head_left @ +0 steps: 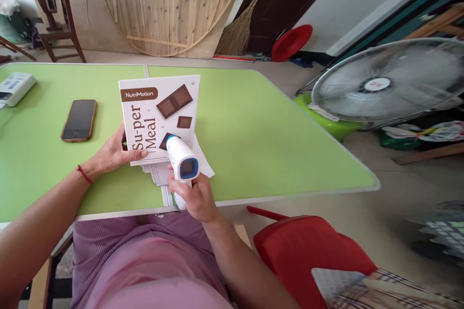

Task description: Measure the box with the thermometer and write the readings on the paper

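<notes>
My left hand (116,150) grips the lower left edge of a white box (161,116) printed "NutriMotion Su-per Meal" with chocolate pieces, its thumb across the front. The box stands tilted up near the table's front edge. In my right hand (197,195) is a white and blue infrared thermometer (181,159), its small dark screen facing me and its nose towards the lower right of the box. Whether the nose touches the box I cannot tell. Printed white papers (161,174) lie beneath the box, partly hidden by it and my right hand.
On the green folding table (271,130), a phone (79,120) lies left of the box, with a white device (16,88) farther left. A red chair (308,251) stands at the front right. Beyond the table's right edge is a large fan (380,84).
</notes>
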Tool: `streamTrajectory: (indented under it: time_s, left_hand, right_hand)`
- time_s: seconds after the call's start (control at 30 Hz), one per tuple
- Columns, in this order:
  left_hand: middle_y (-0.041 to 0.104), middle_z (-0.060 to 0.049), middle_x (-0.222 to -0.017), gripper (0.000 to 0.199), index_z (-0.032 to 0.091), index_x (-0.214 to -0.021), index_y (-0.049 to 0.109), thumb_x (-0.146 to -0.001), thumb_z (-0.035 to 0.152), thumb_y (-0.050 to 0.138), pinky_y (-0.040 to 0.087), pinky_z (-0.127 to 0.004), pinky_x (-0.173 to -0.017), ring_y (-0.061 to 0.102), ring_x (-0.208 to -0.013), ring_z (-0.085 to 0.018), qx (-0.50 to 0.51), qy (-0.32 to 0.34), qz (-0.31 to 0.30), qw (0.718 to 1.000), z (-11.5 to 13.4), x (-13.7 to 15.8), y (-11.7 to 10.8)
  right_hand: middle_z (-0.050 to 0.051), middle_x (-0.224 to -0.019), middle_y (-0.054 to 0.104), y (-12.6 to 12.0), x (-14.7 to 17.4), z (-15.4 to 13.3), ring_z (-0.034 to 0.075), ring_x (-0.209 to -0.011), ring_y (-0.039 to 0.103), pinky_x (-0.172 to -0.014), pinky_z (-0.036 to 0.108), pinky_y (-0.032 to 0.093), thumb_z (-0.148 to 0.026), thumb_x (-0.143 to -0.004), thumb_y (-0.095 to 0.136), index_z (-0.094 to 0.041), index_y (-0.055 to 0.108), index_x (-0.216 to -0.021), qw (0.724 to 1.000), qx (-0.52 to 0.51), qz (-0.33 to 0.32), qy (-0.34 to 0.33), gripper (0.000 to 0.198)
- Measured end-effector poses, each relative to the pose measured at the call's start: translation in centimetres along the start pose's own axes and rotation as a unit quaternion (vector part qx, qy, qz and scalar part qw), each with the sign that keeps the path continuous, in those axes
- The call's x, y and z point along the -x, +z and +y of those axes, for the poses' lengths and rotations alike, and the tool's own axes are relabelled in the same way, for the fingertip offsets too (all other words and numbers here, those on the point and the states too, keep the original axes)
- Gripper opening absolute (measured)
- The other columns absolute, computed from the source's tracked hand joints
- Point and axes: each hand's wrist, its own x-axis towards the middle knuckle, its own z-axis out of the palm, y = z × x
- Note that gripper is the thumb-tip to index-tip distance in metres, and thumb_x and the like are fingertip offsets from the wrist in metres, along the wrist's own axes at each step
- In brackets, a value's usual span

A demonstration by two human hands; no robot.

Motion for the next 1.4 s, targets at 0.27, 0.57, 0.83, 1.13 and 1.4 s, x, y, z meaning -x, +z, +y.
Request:
streamTrajectory:
  time_s: [0.27,0.57,0.83,1.13,1.4]
  left_hand:
    - [0.063,-0.016,-0.138,0.086,0.02,-0.139,0.044,-0.071,0.055,0.083,0.056,-0.051,-0.099,0.062,-0.124,-0.037,0.004,-0.009,0.01,1.0,-0.23,0.07,-0.03]
    - [0.061,-0.017,-0.14,0.086,0.019,-0.139,0.043,-0.073,0.057,0.082,0.053,-0.053,-0.103,0.062,-0.124,-0.036,0.012,-0.008,0.0,1.0,-0.11,0.14,0.02]
    - [0.062,-0.018,-0.138,0.085,0.016,-0.137,0.045,-0.073,0.058,0.081,0.052,-0.052,-0.103,0.061,-0.124,-0.036,-0.005,-0.012,0.006,1.0,-0.03,0.19,0.08]
    - [0.059,-0.017,-0.141,0.08,0.016,-0.135,0.046,-0.074,0.055,0.081,0.052,-0.052,-0.105,0.06,-0.126,-0.036,0.005,-0.005,-0.001,1.0,0.13,0.19,0.04]
    - [0.063,-0.017,-0.135,0.083,0.015,-0.136,0.044,-0.074,0.056,0.082,0.052,-0.051,-0.105,0.061,-0.125,-0.036,0.004,-0.008,0.0,1.0,0.23,0.1,0.04]
  right_hand:
    - [-0.001,-0.063,0.057,0.07,-0.12,-0.47,0.015,-0.06,0.053,-0.063,0.03,0.047,-0.042,-0.074,0.06,-0.021,0.054,-0.073,1.0,-0.004,-0.007,-0.004,0.022]
    - [0.0,-0.063,0.058,0.02,0.01,0.11,0.015,-0.061,0.054,-0.063,0.03,0.047,-0.042,-0.074,0.062,-0.02,0.055,-0.072,1.0,-0.007,-0.002,0.006,0.023]
    - [0.0,-0.064,0.058,-0.05,0.09,-0.49,0.015,-0.062,0.054,-0.065,0.032,0.046,-0.044,-0.072,0.06,-0.02,0.054,-0.071,1.0,-0.005,-0.008,0.017,0.025]
    - [0.001,-0.064,0.057,-0.04,0.11,-0.4,0.016,-0.064,0.053,-0.067,0.033,0.045,-0.046,-0.07,0.06,-0.02,0.055,-0.072,0.999,0.008,-0.006,0.041,0.027]
    - [0.0,-0.063,0.058,-0.12,0.13,-0.18,0.015,-0.062,0.052,-0.065,0.03,0.045,-0.044,-0.072,0.061,-0.02,0.055,-0.073,1.0,-0.006,-0.009,0.021,0.025]
